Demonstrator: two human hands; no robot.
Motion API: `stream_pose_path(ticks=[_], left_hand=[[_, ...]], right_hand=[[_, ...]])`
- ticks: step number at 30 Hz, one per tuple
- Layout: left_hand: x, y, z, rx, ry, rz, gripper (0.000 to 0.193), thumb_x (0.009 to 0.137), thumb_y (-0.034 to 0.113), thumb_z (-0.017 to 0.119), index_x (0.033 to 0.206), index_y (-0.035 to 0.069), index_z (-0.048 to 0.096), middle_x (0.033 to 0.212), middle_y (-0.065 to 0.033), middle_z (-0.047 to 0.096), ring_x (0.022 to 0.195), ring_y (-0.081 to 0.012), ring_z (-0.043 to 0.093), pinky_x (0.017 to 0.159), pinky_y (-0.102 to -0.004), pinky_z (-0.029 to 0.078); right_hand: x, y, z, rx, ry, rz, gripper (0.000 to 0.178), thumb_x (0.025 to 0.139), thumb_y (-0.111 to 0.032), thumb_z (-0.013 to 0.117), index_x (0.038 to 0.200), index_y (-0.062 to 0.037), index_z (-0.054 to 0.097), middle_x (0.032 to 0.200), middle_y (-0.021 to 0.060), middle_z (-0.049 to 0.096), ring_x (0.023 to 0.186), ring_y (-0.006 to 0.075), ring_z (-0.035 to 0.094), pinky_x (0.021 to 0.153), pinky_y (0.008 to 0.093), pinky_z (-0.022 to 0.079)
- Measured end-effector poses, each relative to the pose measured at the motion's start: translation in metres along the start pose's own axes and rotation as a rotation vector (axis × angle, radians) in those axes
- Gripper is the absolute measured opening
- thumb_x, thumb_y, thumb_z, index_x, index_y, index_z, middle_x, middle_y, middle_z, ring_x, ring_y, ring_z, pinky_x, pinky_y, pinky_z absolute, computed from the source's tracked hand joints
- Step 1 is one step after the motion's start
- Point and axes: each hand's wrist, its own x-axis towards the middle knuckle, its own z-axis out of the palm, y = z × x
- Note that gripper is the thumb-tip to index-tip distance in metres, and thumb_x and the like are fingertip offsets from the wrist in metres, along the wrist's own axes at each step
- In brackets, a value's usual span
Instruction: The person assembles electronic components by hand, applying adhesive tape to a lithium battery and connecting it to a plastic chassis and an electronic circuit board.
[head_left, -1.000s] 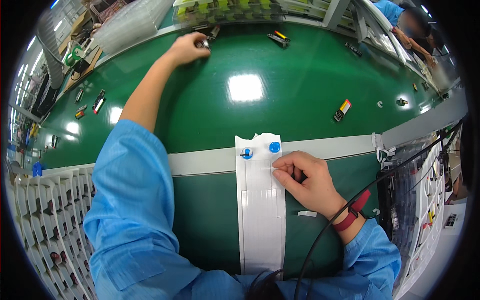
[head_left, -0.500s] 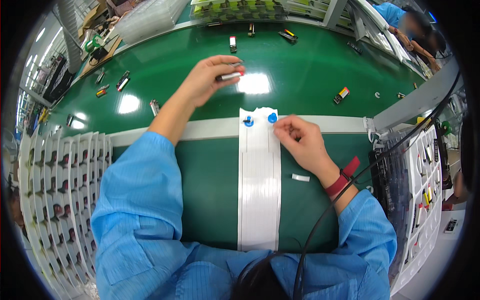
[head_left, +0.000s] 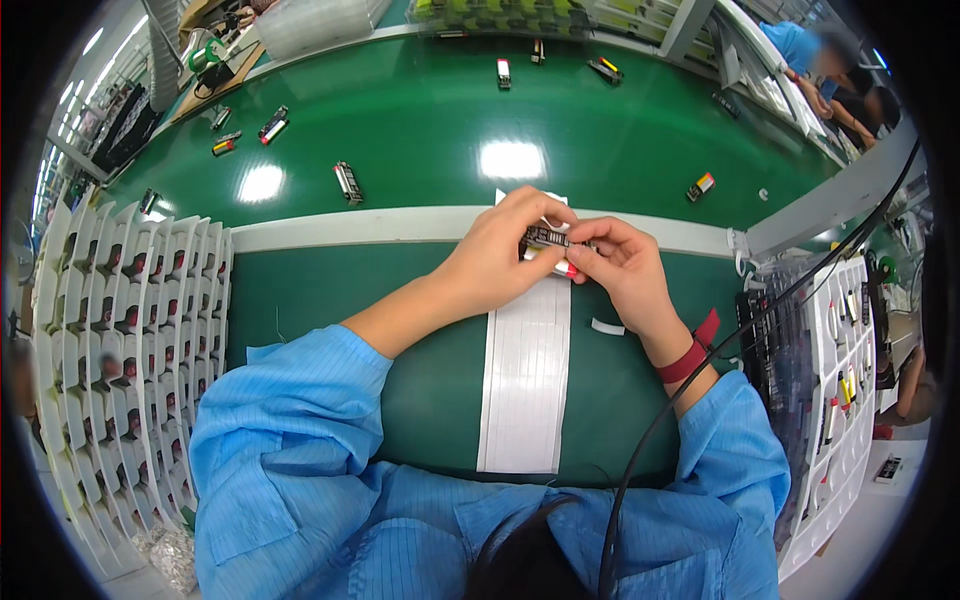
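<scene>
The left hand (head_left: 500, 262) has brought a small dark part (head_left: 546, 237) back from the belt (head_left: 420, 130), and both it and the right hand (head_left: 618, 272) now pinch the part over the white strip (head_left: 525, 380).

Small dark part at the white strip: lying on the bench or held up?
Held. The small dark part sits flat-wise between fingertips of left hand and right hand, over the white strip.

A long white label strip (head_left: 525, 385) lies lengthwise on the green bench below the hands; a small white label scrap (head_left: 606, 327) lies just right of it.
</scene>
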Motion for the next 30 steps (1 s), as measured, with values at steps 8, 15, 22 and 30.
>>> stream_pose_path(ticks=[8,15,22,30], left_hand=[[0.012,-0.001,-0.011,-0.008,0.010,-0.020,0.013,0.078,0.011,0.058,0.083,0.001,0.062,0.081,-0.0111,0.061,0.068,-0.0233,0.059,0.060,-0.0299,0.048],[0.132,-0.072,-0.070,0.365,0.190,-0.145,0.022,0.078,0.020,0.059,0.092,0.004,0.065,0.086,-0.0127,0.065,0.075,-0.0221,0.063,0.070,-0.0304,0.048],[0.164,-0.157,-0.092,0.808,0.228,-0.166,0.033,0.076,0.025,0.060,0.104,0.007,0.061,0.107,-0.0155,0.057,0.103,-0.0292,0.052,0.090,-0.0358,0.041],[0.191,-0.206,-0.169,0.898,0.221,-0.707,0.059,0.076,0.065,0.044,0.117,0.022,0.051,0.131,-0.0072,0.040,0.127,-0.0261,0.026,0.097,-0.0594,0.020]], right_hand=[[0.004,0.003,-0.004,-0.033,0.028,0.089,0.011,0.081,-0.001,0.058,0.091,0.0020,0.055,0.080,0.0056,0.059,0.063,0.0089,0.054,0.058,0.0199,0.045],[0.008,0.006,-0.006,-0.006,0.022,0.123,0.013,0.080,0.002,0.058,0.093,0.0028,0.055,0.083,0.0070,0.060,0.066,0.0080,0.054,0.058,0.0186,0.045],[0.004,0.002,-0.001,-0.031,-0.019,0.145,0.014,0.080,0.003,0.057,0.094,0.0036,0.054,0.087,0.0064,0.057,0.070,0.0077,0.055,0.061,0.0187,0.047],[0.005,0.004,0.000,-0.168,0.014,0.101,0.009,0.078,0.003,0.059,0.087,0.0034,0.057,0.091,0.0052,0.055,0.071,0.0051,0.054,0.056,0.0160,0.044]])
